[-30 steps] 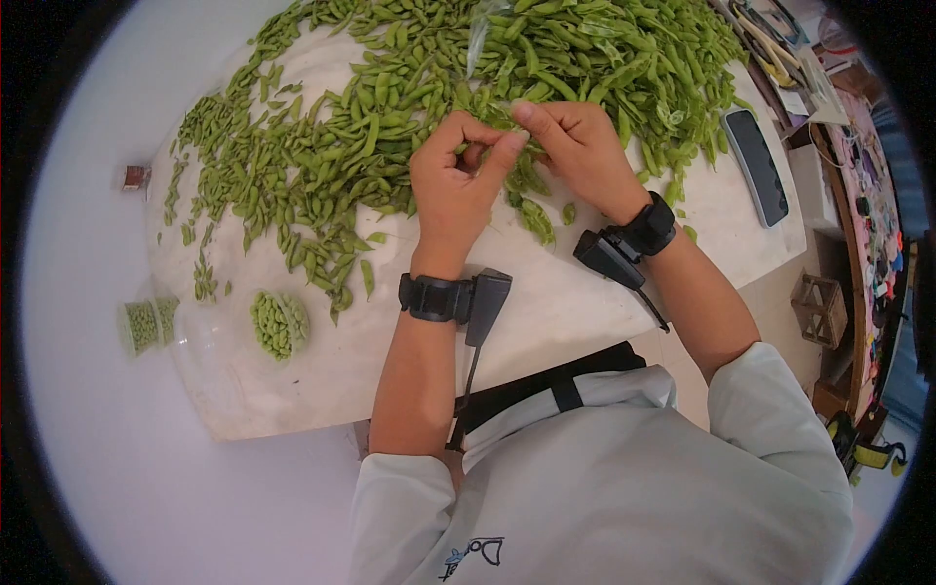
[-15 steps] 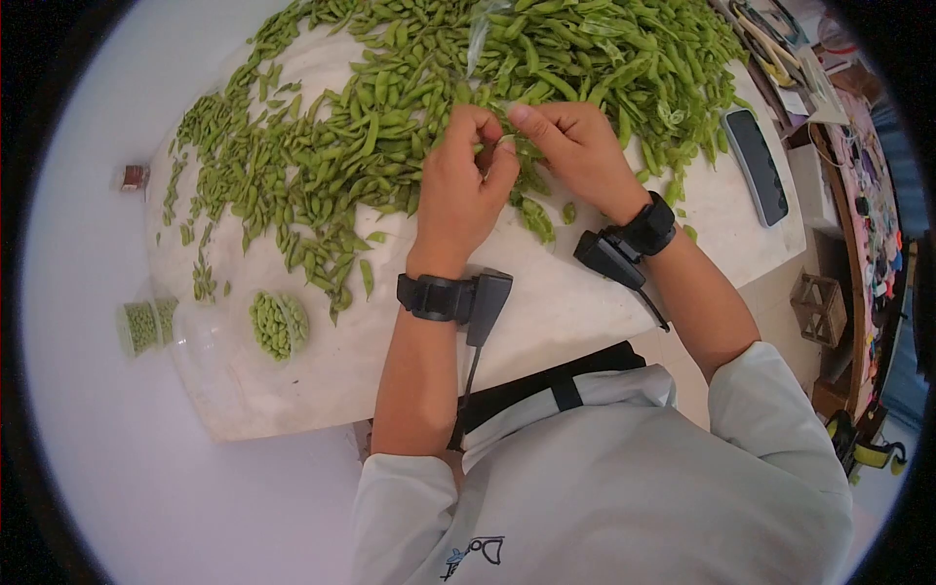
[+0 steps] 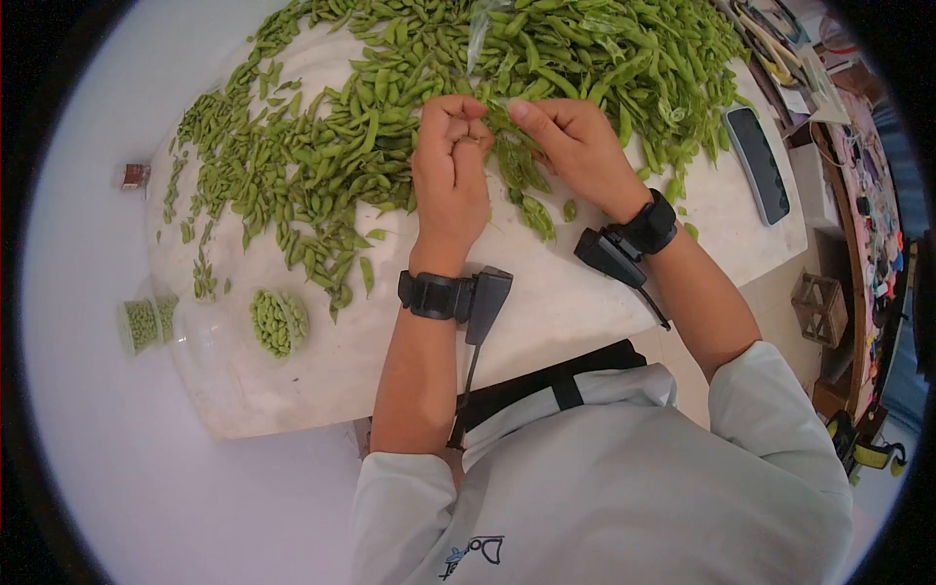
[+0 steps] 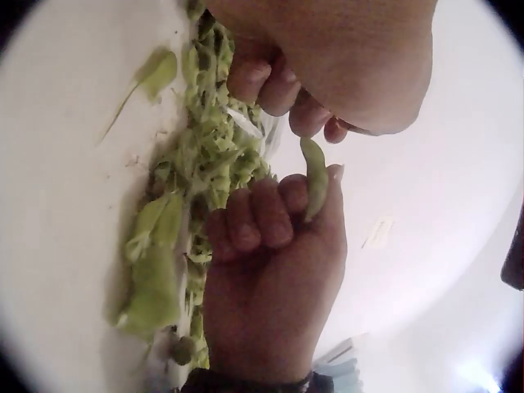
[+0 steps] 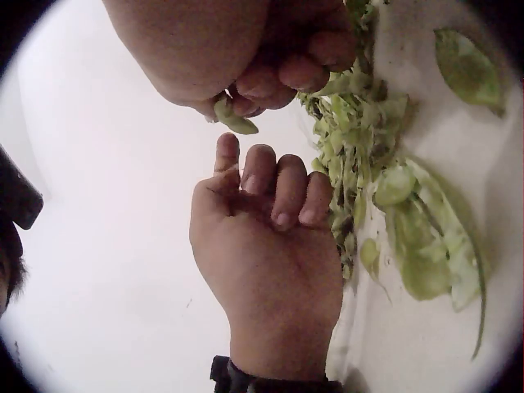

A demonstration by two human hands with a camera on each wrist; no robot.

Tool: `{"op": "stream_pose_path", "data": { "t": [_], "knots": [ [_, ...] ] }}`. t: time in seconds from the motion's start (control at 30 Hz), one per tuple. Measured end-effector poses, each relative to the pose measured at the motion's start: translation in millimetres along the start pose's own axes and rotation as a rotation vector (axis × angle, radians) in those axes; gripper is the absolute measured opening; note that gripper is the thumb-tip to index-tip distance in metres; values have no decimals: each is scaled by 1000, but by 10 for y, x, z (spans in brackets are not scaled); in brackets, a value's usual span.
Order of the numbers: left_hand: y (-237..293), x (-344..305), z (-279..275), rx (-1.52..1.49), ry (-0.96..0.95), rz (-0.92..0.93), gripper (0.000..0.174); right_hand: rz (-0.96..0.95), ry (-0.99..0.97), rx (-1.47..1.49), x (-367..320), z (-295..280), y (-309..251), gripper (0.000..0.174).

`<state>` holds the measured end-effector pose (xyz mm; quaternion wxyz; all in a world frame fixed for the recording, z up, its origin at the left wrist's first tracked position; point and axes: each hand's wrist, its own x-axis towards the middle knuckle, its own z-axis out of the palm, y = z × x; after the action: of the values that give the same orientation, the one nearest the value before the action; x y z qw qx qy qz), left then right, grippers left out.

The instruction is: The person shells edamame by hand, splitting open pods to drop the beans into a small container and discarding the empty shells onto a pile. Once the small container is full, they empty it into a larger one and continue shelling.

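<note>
Between its thumb and index finger, my right hand [image 3: 583,151] pinches a green soybean pod [image 4: 316,178]; the pod's curved end pokes out in the right wrist view. My left hand [image 3: 451,175] is beside it, a short gap away, its fingers curled and its thumb bent in towards them. In the right wrist view the left hand's [image 5: 266,237] index finger points up just below the pod. The inside of the left palm is mostly hidden, and I cannot tell if a bean is in it. Opened pod shells [image 3: 535,219] lie on the table below the hands.
A big heap of soybean pods [image 3: 624,58] covers the far side of the white table [image 3: 546,312]. At left stand a clear cup of shelled beans [image 3: 278,324] and another bean-filled container [image 3: 141,327]. A phone [image 3: 756,166] lies at the right edge.
A second ago the two hands' fingertips met. My left hand has since drawn away to the left, thumb folding in, while my right hand has hardly moved.
</note>
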<state>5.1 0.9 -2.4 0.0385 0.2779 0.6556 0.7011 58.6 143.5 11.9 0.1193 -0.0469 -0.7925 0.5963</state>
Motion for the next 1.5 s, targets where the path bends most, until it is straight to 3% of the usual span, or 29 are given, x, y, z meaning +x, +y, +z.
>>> {"op": "stream_pose_path", "data": {
  "t": [0.17, 0.37, 0.47, 0.57, 0.67, 0.87, 1.1, 1.27, 1.5],
  "knots": [
    [30, 12, 11, 51, -70, 41, 20, -41, -31, 8, 15, 5, 52, 47],
    [176, -24, 38, -156, -178, -161, 30, 50, -41, 77, -18, 13, -14, 43],
    [8, 2, 41, -37, -110, 8, 30, -95, -23, 1, 5, 9, 36, 41],
    [101, -15, 92, -149, -72, -23, 23, -15, -31, 62, -20, 16, -18, 40],
    [84, 1, 21, 17, -73, 20, 23, -60, -61, 114, -23, 7, -43, 35],
    [-14, 10, 13, -114, 63, 5, 17, -77, -207, 230, -30, 11, -51, 23],
    [-38, 18, 17, -183, 97, 5, 19, 51, -206, 299, -18, 11, -52, 25],
    [16, 23, 3, 40, 87, 133, 21, 95, -114, 370, -9, 0, -70, 28],
    [116, 14, -28, 299, 30, 9, 18, -32, -26, 158, 8, -28, -14, 30]
  ]
}}
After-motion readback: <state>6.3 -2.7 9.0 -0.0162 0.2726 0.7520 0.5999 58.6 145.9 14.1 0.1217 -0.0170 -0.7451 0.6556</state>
